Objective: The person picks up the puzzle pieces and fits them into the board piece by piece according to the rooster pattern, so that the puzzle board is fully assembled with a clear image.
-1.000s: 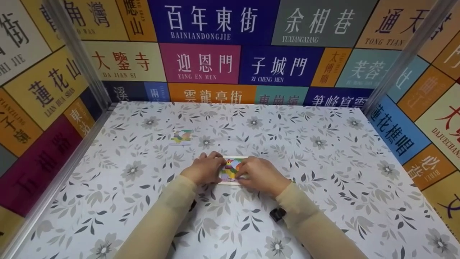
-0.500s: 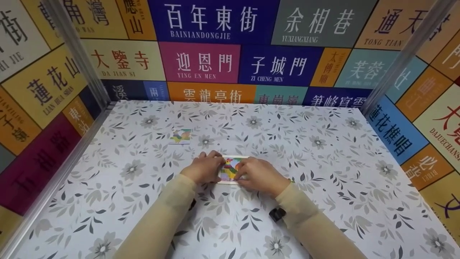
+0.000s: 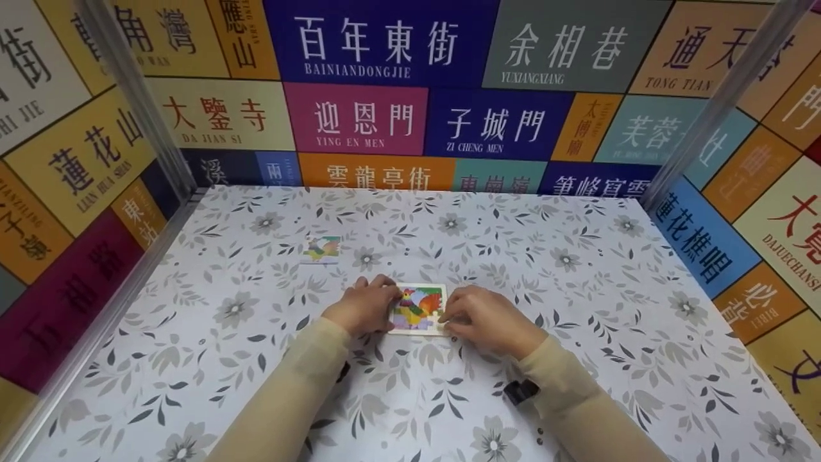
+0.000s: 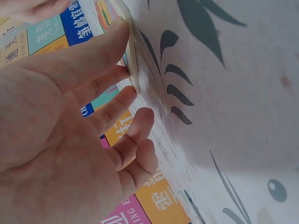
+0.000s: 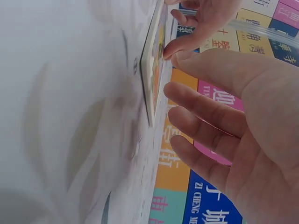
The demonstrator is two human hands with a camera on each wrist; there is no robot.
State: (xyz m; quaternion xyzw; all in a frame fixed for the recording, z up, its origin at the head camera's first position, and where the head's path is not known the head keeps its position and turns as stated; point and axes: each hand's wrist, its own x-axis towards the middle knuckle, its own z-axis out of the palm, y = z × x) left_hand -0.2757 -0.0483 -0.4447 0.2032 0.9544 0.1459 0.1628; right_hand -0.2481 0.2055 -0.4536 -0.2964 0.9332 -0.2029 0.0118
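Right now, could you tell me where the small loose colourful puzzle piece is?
In the head view, the small loose colourful puzzle piece lies on the floral tabletop, beyond and left of the left hand.

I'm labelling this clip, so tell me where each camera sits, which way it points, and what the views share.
Head: worn on the head, looks forward and down at the floral table; both sleeves, left hand and right hand beside the puzzle board.
Left wrist: low, along the tabletop; left palm and fingers at the board's edge.
Right wrist: likewise low; right fingers.
Shared: the board in all views.
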